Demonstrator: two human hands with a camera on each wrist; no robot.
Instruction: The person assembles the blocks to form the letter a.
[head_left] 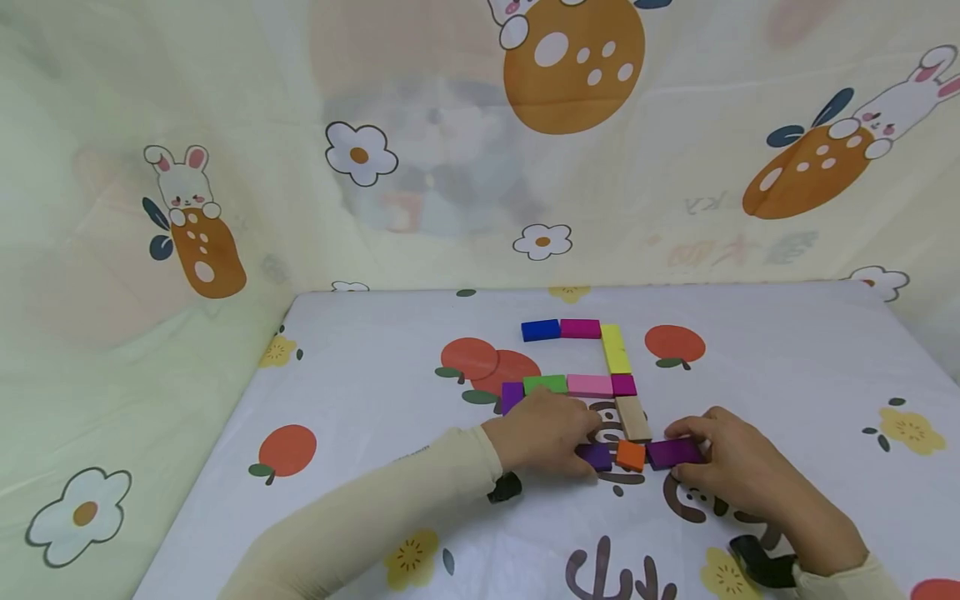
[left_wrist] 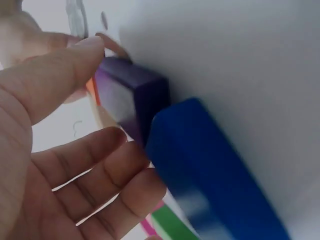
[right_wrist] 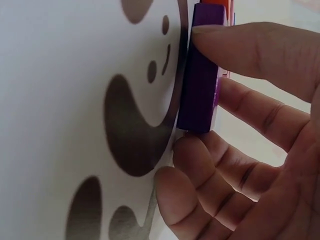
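1. The blocks lie on a white cloth (head_left: 360, 358) with fruit and flowers on it. A pale cloth wall (head_left: 637, 208) with bunnies stands behind.
2. Far back, a far blue block (head_left: 541, 331) and a long pink-red block (head_left: 580, 328) make a short row. A yellow block (head_left: 616, 349) comes down from its right end.
3. Next comes a row: a green block (head_left: 545, 384), a light pink block (head_left: 590, 385) and a small pink-red block (head_left: 624, 384). A far purple block (head_left: 512, 397) sits by the green one.
4. A tan block (head_left: 633, 418) goes from that row toward an orange block (head_left: 631, 455).
5. The orange block sits between the left purple block (head_left: 594, 457) and the right purple block (head_left: 674, 453).
6. The left wrist view shows a near blue block (left_wrist: 210, 165) right beside the left purple block.
7. The right hand (head_left: 738, 462) pinches the right purple block between thumb and fingers.
8. The left hand (head_left: 547, 433) has its thumb at the left purple block. Its other fingers are bent a little, close to that block and the near blue one. I cannot tell if it grips.
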